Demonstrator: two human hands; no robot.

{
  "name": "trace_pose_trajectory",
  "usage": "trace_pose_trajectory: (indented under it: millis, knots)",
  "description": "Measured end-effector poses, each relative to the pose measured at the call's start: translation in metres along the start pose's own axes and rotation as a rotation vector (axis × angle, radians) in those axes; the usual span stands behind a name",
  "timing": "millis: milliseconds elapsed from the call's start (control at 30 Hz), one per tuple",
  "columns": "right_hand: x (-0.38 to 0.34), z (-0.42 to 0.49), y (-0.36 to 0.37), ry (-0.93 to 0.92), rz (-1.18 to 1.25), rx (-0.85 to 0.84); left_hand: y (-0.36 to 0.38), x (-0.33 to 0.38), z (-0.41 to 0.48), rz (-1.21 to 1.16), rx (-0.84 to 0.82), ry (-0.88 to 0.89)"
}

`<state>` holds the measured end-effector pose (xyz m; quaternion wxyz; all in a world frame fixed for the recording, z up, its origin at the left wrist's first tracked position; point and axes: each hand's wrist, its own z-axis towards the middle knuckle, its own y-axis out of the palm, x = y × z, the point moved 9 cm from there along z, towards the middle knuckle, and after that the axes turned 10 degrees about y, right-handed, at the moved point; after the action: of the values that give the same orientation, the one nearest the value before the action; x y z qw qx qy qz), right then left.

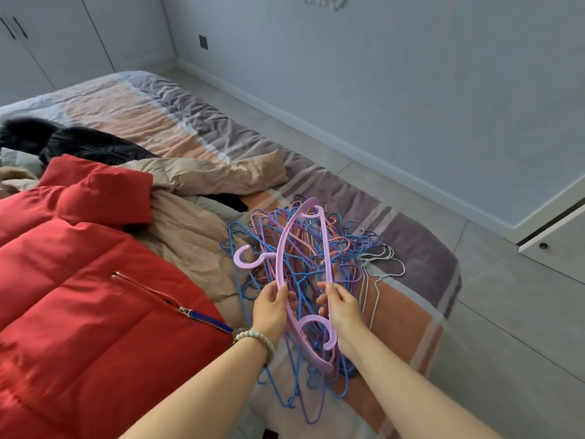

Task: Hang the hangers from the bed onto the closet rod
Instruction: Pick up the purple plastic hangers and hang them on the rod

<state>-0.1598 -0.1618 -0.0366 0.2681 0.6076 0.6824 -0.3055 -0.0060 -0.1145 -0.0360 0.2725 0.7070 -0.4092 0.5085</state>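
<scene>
A tangled pile of thin wire hangers (345, 248), blue, purple, pink and pale grey, lies on the near right part of the bed (196, 122). On top sits a wide lilac plastic hanger (285, 242), its hook pointing left. My left hand (271, 307) grips its left bar near the lower end. My right hand (342, 307) holds the hanger's right bar, fingers curled round it. The closet rod is out of view.
A red puffer jacket (82, 280) covers the left of the bed, with a beige coat (202, 179) and a black garment (79, 144) behind it. Grey tiled floor (506, 312) runs along the bed's right side. Closed cabinet doors (47, 42) stand at the far left.
</scene>
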Motion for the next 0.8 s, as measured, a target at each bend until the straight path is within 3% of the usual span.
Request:
trace_pose_trajectory:
  millis: [267,400,600,800]
  knots:
    - [-0.166,-0.085,-0.089,-0.184,0.114,-0.017,0.092,0.201,-0.036,-0.196,-0.209,0.247]
    - [-0.263,-0.155,-0.168,-0.378,0.009,0.177,0.15,0.317,-0.081,-0.223,-0.355,0.381]
    - [-0.389,-0.321,-0.293,-0.73,-0.12,0.506,0.227,0.476,-0.182,-0.073,-0.574,0.694]
    - [-0.446,-0.477,-0.386,-0.827,0.035,0.551,0.298,0.601,-0.333,0.015,-0.886,1.028]
